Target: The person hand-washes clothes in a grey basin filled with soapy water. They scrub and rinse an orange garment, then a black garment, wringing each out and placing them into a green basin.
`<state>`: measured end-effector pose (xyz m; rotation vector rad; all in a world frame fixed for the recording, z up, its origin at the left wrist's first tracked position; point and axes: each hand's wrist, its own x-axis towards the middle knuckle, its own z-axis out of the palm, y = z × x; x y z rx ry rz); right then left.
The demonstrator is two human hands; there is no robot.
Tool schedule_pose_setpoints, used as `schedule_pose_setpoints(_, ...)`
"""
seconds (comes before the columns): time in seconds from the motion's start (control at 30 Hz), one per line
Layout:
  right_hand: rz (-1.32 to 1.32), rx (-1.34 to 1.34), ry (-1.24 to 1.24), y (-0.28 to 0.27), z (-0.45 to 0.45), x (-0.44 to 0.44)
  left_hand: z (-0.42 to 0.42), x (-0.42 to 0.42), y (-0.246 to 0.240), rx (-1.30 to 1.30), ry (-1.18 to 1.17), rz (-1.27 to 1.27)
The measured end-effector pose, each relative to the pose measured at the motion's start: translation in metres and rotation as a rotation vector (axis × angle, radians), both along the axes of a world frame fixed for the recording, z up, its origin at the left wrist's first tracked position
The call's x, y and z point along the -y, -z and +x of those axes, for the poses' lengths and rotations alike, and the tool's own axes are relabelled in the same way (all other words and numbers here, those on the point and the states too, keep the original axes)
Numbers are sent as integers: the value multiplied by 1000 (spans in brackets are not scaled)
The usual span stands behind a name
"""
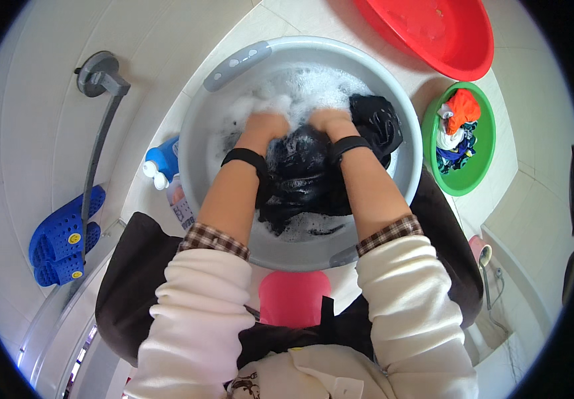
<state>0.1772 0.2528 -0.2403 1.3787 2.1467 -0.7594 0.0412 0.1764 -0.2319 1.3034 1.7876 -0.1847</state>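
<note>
A large grey plastic basin (411,144) holds soapy water with white foam (312,82) at its far side. A wet black garment (302,184) lies bunched in it, part of it rising above the water at the right. My left hand (269,124) is down in the suds at the garment's far left edge, its fingers hidden by foam and water. Close to its right, my right hand (329,118) dips in beside the dark cloth, its fingers also hidden. Whether either hand grips the cloth does not show. Both wrists wear black bands.
A green basin (484,164) with mixed clothes stands at the right, below a red basin (466,45). Left of the grey basin are a blue bottle (167,157) and a clear one (179,199). Blue slippers (62,239) hang by the left wall. A pink plastic object (294,299) is between my knees.
</note>
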Motion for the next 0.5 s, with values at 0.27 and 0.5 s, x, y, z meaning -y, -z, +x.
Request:
schedule_pose_setpoints(0.27, 257, -1177, 608, -133, -5, 60, 18, 5, -63, 1272, -1488, 207)
schedule_pose_setpoints(0.5, 509, -1226, 316, -216, -4, 130, 36, 32, -140, 2003, -1229, 47)
